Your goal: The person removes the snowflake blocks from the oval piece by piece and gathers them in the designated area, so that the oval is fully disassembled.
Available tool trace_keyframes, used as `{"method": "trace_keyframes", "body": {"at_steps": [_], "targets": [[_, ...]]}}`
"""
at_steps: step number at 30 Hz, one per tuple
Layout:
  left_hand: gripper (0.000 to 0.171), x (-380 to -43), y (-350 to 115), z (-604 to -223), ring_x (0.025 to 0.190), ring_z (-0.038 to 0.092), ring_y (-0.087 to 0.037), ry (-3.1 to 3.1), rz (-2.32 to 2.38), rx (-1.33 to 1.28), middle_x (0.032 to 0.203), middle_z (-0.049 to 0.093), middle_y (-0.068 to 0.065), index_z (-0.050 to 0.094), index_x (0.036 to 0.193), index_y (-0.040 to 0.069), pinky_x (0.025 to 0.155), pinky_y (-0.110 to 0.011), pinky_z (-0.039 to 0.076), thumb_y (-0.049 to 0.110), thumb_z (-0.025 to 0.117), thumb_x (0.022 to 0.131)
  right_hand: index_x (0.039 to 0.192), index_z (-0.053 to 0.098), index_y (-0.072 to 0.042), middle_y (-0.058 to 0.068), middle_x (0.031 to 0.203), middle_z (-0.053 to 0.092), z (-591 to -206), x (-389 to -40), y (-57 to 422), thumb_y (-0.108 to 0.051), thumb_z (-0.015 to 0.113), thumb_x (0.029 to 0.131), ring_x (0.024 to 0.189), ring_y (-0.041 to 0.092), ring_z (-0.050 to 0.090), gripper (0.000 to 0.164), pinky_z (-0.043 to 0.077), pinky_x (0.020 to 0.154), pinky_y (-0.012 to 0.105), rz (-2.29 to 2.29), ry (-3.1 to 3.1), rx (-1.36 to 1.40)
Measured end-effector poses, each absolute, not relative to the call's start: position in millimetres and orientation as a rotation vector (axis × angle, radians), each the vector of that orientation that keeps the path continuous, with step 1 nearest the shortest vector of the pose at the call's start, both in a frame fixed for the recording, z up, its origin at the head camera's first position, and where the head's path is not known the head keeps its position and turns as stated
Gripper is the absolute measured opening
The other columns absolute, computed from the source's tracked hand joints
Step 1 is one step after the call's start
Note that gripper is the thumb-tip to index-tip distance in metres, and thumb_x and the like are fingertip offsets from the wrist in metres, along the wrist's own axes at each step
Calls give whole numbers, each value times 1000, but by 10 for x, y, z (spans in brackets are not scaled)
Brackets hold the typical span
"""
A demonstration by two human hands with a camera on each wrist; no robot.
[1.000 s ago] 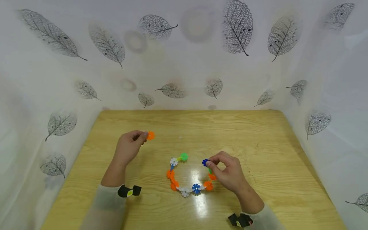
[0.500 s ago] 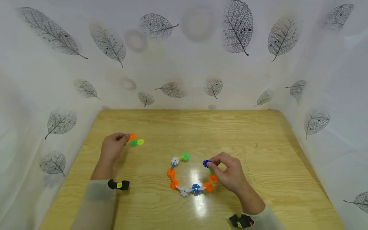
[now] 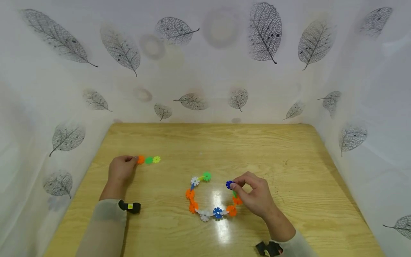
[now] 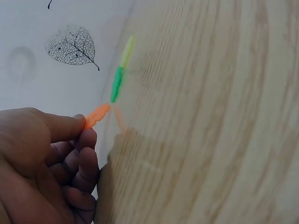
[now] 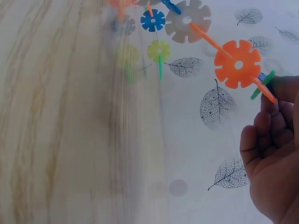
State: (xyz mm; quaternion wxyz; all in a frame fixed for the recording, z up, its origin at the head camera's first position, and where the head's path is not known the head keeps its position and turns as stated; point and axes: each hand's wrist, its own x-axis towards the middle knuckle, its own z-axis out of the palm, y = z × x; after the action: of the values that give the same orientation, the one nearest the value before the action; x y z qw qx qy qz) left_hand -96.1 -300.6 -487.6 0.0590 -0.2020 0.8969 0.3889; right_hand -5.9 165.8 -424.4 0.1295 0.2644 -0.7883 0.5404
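Observation:
My left hand pinches an orange interlocking snowflake disc between thumb and finger. Its lower edge is close to the wood in the left wrist view, beside a green disc. A yellow disc lies just right of the green one. My right hand pinches a dark blue disc, the end piece of a curved chain of notched discs. Orange, white, blue and green pieces join edge to edge in the chain. In the right wrist view an orange chain disc hangs near my fingers, which mostly hide the dark blue one.
The chain's other end is a light green disc, at the middle of the wooden table. A pale leaf-printed cloth stands behind the table and along both sides.
My left hand has moved left and slightly nearer with the orange disc, bringing it beside the green disc. The green and yellow discs have come into sight. My right hand has stayed nearly still.

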Motion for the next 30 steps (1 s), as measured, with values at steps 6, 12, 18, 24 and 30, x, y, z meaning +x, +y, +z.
{"method": "trace_keyframes", "body": {"at_steps": [6, 12, 18, 24, 30], "targets": [[57, -986, -3019, -4903, 120, 59, -49, 2796, 1027, -559, 130, 65, -29, 68, 127, -7, 101, -59, 47, 44, 55, 106, 85, 73, -3, 8, 82, 71, -4268, -64, 1657, 21, 76, 78, 72, 20, 63, 25, 51, 67, 21, 1571, -2286, 773], [53, -981, -3050, -4916, 112, 63, -49, 2878, 923, -532, 121, 69, -28, 72, 119, -8, 96, -59, 49, 41, 58, 105, 83, 73, -3, 8, 82, 71, -4274, -70, 1645, 19, 77, 80, 72, 19, 64, 22, 50, 66, 20, 1572, -2285, 770], [51, -977, -3038, -4904, 112, 62, -49, 2885, 924, -554, 120, 70, -28, 72, 119, -8, 95, -59, 49, 39, 59, 104, 83, 73, -3, 8, 82, 71, -4278, -75, 1635, 20, 77, 79, 73, 18, 64, 24, 50, 67, 20, 1576, -2289, 765], [51, -974, -3017, -4908, 112, 62, -49, 2882, 922, -569, 121, 69, -28, 72, 119, -8, 95, -59, 49, 39, 59, 104, 83, 73, -3, 8, 82, 72, -4272, -75, 1624, 21, 77, 78, 73, 19, 65, 25, 50, 67, 21, 1580, -2292, 765], [52, -970, -3022, -4928, 108, 64, -48, 2893, 908, -561, 119, 70, -27, 73, 118, -7, 90, -57, 51, 42, 61, 103, 84, 73, -3, 8, 82, 72, -4268, -72, 1624, 19, 77, 80, 73, 18, 64, 23, 51, 67, 21, 1581, -2284, 773]]}}
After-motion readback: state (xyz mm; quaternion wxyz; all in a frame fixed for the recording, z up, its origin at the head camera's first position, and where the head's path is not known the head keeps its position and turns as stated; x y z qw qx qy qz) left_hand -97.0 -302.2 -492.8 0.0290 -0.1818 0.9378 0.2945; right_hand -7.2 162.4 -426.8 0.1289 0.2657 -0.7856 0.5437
